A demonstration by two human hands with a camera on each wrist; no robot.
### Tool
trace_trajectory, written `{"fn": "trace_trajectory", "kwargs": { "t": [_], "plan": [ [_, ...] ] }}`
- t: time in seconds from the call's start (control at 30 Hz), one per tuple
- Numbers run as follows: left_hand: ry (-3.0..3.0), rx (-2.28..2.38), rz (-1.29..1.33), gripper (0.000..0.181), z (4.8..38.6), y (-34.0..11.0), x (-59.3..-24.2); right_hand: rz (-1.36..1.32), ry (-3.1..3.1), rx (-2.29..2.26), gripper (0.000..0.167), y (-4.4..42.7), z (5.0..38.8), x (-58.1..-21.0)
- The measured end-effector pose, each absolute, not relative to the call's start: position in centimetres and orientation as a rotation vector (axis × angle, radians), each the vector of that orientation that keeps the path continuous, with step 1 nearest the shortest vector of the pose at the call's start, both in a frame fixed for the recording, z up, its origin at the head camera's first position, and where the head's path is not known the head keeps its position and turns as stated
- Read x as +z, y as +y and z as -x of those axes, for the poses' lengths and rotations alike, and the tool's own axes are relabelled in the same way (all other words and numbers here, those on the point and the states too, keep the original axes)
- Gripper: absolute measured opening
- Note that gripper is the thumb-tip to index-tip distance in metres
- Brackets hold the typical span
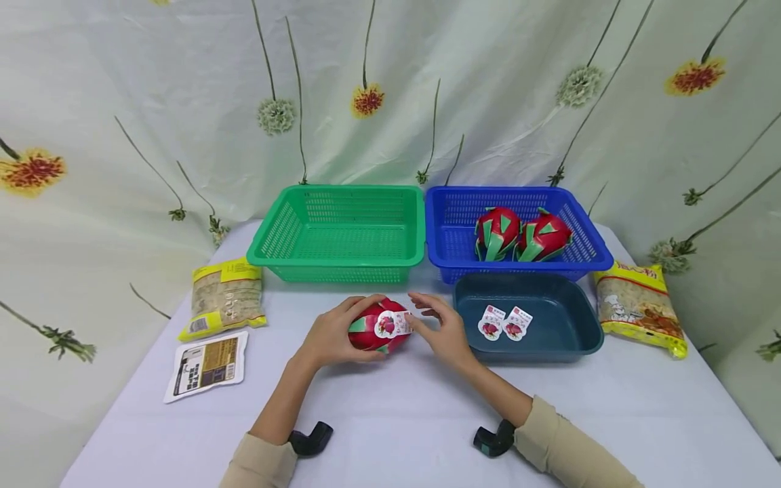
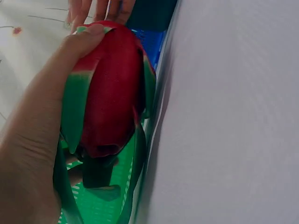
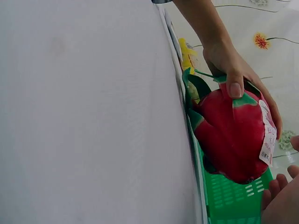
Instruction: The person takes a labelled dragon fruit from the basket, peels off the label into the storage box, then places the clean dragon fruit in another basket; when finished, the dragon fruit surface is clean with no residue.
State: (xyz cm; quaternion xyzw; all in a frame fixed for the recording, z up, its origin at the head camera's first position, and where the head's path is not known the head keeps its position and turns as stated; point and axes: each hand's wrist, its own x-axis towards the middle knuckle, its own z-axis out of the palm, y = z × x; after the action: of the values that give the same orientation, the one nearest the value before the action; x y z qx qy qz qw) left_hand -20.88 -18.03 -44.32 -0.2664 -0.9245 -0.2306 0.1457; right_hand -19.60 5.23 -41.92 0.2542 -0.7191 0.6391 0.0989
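Observation:
My left hand [image 1: 332, 333] grips a red dragon fruit [image 1: 364, 328] with green scales from its left side, at the middle of the table. A white sticker [image 1: 387, 326] with a fruit picture lies on its surface; the right wrist view shows the sticker [image 3: 268, 137] flat against the skin. Close to the sticker's right end is my right hand [image 1: 444, 333], its thumb by the edge and its fingers loosely bent. In the right wrist view the right hand [image 3: 282, 200] appears slightly apart from the dragon fruit [image 3: 229, 135], holding nothing.
Behind stand a green basket [image 1: 335, 263] and a blue basket [image 1: 445, 237] holding two dragon fruits [image 1: 543, 237]. A dark tray [image 1: 558, 325] at right carries two stickers [image 1: 514, 324]. Yellow bags [image 1: 226, 298] flank the table; a flat white packet [image 1: 207, 364] lies left.

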Motion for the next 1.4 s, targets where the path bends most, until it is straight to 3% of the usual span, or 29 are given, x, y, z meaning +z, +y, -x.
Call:
{"fn": "trace_trajectory", "kwargs": {
  "t": [0.6,1.07,1.23,1.4],
  "plan": [
    [-2.395,-0.716,0.887,0.089,20.6,-17.1,-43.5,-0.419,-1.953,2.127,0.016,4.7,18.8,-41.9],
    [-2.508,-0.794,0.855,0.09,21.5,-16.5,-45.5,-0.395,-2.058,2.123,0.013,6.4,17.2,-40.4],
    [-2.529,-0.793,0.832,0.088,21.4,-16.8,-45.7,-0.513,-1.796,2.135,0.007,9.4,17.1,-38.2],
    [-2.567,-0.81,0.792,0.088,21.1,-17.5,-45.5,-0.525,-1.943,1.863,0.011,16.2,18.8,-34.6]
  ]
}}
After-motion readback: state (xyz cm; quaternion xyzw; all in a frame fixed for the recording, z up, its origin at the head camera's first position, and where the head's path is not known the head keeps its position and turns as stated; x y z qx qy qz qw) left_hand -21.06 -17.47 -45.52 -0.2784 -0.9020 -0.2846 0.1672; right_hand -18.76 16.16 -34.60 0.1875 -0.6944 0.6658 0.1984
